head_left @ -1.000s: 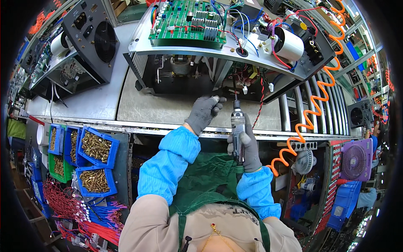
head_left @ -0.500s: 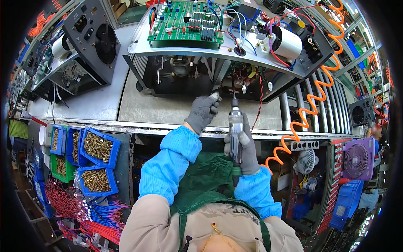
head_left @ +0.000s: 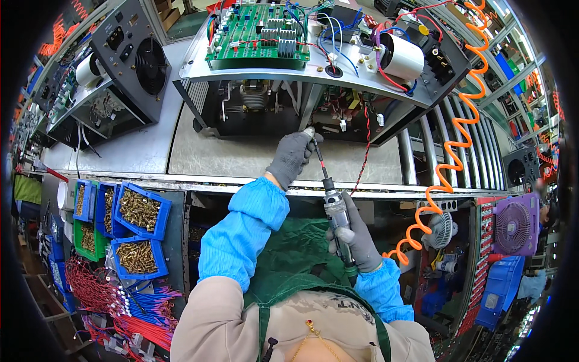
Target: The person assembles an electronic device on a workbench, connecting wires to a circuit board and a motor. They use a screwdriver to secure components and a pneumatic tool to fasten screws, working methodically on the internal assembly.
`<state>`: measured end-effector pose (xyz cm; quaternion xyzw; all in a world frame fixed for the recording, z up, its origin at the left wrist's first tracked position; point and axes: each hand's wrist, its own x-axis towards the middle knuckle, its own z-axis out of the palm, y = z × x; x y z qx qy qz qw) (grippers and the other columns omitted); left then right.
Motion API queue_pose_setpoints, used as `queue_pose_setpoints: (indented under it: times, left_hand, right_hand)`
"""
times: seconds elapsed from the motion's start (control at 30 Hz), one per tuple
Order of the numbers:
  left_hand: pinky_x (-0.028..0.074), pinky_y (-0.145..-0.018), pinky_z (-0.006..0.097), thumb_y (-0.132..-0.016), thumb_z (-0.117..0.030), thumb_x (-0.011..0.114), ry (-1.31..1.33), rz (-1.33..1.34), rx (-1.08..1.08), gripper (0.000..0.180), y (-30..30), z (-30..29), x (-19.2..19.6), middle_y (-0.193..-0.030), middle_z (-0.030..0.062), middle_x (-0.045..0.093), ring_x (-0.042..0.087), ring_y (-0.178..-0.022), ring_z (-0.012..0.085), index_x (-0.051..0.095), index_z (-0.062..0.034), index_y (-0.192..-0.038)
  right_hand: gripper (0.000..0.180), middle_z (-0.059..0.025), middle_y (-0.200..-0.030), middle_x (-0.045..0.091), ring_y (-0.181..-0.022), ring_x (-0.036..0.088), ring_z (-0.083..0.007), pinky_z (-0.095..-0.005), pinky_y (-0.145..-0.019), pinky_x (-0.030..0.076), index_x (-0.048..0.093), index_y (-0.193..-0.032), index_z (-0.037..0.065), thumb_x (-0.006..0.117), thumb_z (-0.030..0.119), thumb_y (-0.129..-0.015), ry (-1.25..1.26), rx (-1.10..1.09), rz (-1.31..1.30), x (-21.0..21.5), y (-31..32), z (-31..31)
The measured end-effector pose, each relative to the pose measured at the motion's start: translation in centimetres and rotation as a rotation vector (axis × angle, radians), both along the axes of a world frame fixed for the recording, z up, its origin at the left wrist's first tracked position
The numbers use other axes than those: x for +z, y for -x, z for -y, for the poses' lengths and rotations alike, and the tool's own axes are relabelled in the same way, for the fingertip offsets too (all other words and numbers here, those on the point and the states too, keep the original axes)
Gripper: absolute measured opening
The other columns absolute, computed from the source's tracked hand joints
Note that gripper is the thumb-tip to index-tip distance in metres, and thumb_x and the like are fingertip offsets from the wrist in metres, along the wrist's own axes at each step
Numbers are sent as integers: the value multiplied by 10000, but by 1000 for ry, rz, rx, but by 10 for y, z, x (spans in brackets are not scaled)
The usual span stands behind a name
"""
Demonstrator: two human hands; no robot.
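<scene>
Head view, with the right hand (head_left: 357, 240) wrapped around the power screwdriver (head_left: 335, 208), near and right of the left hand (head_left: 289, 159). Slants far-left along its long axis, bit (head_left: 319, 154) beside the left hand's curled fingers (head_left: 307, 147); cannot tell whether pinching anything.

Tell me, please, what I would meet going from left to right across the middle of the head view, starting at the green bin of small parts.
Green bin, front blue bin of brass-coloured fasteners, left hand, right hand, white fan, purple fan.
</scene>
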<state>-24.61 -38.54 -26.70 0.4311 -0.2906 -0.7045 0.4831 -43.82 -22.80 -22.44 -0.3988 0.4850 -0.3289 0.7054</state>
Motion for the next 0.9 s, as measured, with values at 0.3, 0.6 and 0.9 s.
queue_pose_setpoints:
  times: [0.3,0.6,0.9]
  left_hand:
    - [342,-459,182,-953,-340,506,210,215,-186,351,-8,1,7,-655,-31,509,394,-504,30,682,-37,-946]
    - [355,-458,208,-933,-295,545,192,158,41,303,7,-3,-5,-594,-28,487,418,-491,47,682,-26,-956]
    - [489,-666,406,-863,-303,576,536,1121,204,252,33,22,-37,-827,199,633,608,-781,377,670,-183,-1064]
  right_hand:
    - [956,-144,-861,585,-563,608,-190,-273,-481,522,114,-1486,218,692,408,-749,-247,-17,671,-20,16,-13]
    - [986,-120,-841,568,-551,580,-146,-254,-492,498,112,-1494,163,680,379,-716,-19,-48,115,-11,13,-3]
    - [900,-116,-833,584,-546,571,-147,-263,-502,481,127,-1496,154,615,236,-744,16,-125,32,-16,12,16]
